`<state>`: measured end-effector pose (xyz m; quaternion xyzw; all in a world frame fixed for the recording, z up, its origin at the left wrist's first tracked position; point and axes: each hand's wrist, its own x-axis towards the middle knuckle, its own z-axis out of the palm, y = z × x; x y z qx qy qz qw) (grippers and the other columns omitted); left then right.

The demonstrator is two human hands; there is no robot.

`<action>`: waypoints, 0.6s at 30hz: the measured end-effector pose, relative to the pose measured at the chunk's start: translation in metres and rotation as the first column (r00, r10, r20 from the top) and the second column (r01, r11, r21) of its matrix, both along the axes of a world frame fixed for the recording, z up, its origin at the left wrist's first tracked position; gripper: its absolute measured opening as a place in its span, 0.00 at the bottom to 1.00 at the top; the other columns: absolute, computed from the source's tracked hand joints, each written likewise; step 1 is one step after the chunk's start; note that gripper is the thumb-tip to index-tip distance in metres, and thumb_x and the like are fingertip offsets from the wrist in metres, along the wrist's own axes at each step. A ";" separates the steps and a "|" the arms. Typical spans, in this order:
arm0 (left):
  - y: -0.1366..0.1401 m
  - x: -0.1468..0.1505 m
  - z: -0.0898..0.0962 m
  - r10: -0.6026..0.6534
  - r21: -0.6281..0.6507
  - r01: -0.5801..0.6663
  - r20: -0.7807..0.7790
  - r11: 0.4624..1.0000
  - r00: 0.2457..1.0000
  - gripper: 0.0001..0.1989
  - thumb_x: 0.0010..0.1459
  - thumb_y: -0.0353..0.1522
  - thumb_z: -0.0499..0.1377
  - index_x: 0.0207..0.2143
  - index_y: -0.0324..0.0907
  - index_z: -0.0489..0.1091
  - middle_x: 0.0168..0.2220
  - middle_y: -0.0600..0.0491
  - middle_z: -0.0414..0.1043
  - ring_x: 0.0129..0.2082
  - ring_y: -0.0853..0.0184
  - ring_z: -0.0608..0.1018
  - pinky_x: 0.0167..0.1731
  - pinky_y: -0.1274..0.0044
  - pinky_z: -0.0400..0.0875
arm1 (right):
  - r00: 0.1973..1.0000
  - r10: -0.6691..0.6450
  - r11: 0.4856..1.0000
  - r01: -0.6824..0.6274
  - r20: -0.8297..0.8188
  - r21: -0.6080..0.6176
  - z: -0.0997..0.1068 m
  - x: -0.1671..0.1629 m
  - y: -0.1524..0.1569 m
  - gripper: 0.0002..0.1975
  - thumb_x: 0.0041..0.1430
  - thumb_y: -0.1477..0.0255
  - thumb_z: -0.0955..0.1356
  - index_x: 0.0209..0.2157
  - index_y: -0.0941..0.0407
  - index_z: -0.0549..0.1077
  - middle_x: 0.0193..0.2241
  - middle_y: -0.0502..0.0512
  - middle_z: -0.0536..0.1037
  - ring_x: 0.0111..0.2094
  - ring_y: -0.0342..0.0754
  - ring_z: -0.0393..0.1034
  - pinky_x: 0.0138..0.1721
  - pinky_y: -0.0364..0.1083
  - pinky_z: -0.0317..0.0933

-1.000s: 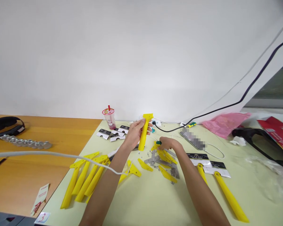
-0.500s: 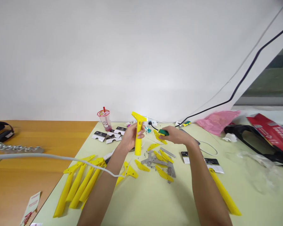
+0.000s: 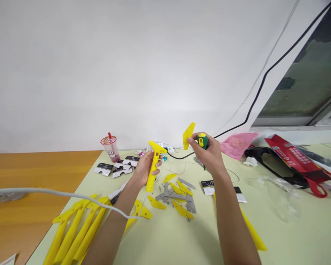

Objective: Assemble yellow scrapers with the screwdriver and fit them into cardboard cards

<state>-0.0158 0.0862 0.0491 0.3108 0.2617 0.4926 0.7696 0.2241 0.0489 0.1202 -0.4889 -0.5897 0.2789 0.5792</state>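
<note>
My left hand (image 3: pixel 144 167) is wrapped round the shaft of a yellow T-shaped scraper handle (image 3: pixel 153 165), its wide head tilted up. In my right hand (image 3: pixel 209 154), a yellow plate with small holes (image 3: pixel 188 135) is pinched between thumb and finger, raised above the table. The same hand also holds a green-and-yellow screwdriver (image 3: pixel 202 141), its shank pointing down. Between my forearms lie several more yellow plates (image 3: pixel 182 210), grey metal blades (image 3: pixel 191 203) and small screws.
Several yellow handles (image 3: pixel 79 233) lie at the left, another (image 3: pixel 253 230) beyond my right forearm. A lidded cup (image 3: pixel 111 149) and black-and-white cards (image 3: pixel 103 168) stand behind. A white cable (image 3: pixel 57 191) crosses in front at left. Pink plastic bag (image 3: pixel 238 144) and red bag (image 3: pixel 292 158) lie right.
My right hand has lifted a yellow plate off the table, with the screwdriver still in the palm. The handle in my left hand now leans. The view has shifted to the right.
</note>
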 end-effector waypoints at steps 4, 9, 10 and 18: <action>-0.004 -0.004 0.004 -0.044 0.066 0.043 0.006 0.997 0.999 0.09 0.59 0.34 0.63 0.39 0.37 0.74 0.40 0.47 0.72 0.26 0.72 0.67 0.12 0.83 0.60 | 0.999 -0.012 1.000 0.012 0.031 0.016 -0.003 0.000 0.003 0.21 0.58 0.49 0.78 0.37 0.51 0.75 0.20 0.44 0.65 0.18 0.42 0.53 0.18 0.46 0.51; -0.012 -0.004 0.009 -0.007 0.186 0.031 -0.128 0.982 0.992 0.13 0.55 0.34 0.73 0.38 0.37 0.76 0.44 0.46 0.75 0.28 0.74 0.67 0.14 0.85 0.58 | 0.995 -0.015 0.998 0.009 0.101 0.060 -0.006 -0.002 0.005 0.20 0.63 0.50 0.75 0.36 0.52 0.73 0.31 0.51 0.77 0.21 0.42 0.56 0.22 0.46 0.52; -0.013 -0.003 0.010 0.009 0.207 0.027 -0.168 0.978 0.986 0.14 0.56 0.36 0.74 0.38 0.37 0.76 0.43 0.46 0.75 0.27 0.75 0.66 0.14 0.85 0.58 | 0.996 0.007 0.999 -0.012 0.093 0.052 -0.006 -0.003 0.004 0.21 0.62 0.49 0.75 0.35 0.51 0.70 0.34 0.52 0.80 0.21 0.42 0.57 0.22 0.45 0.51; -0.018 -0.001 0.013 0.079 0.317 0.007 -0.260 0.948 0.962 0.20 0.56 0.45 0.76 0.34 0.37 0.78 0.34 0.50 0.73 0.26 0.74 0.67 0.19 0.81 0.65 | 0.984 0.175 0.981 -0.172 0.033 -0.085 0.003 -0.010 -0.007 0.25 0.62 0.46 0.74 0.40 0.48 0.63 0.42 0.54 0.87 0.16 0.39 0.53 0.17 0.45 0.50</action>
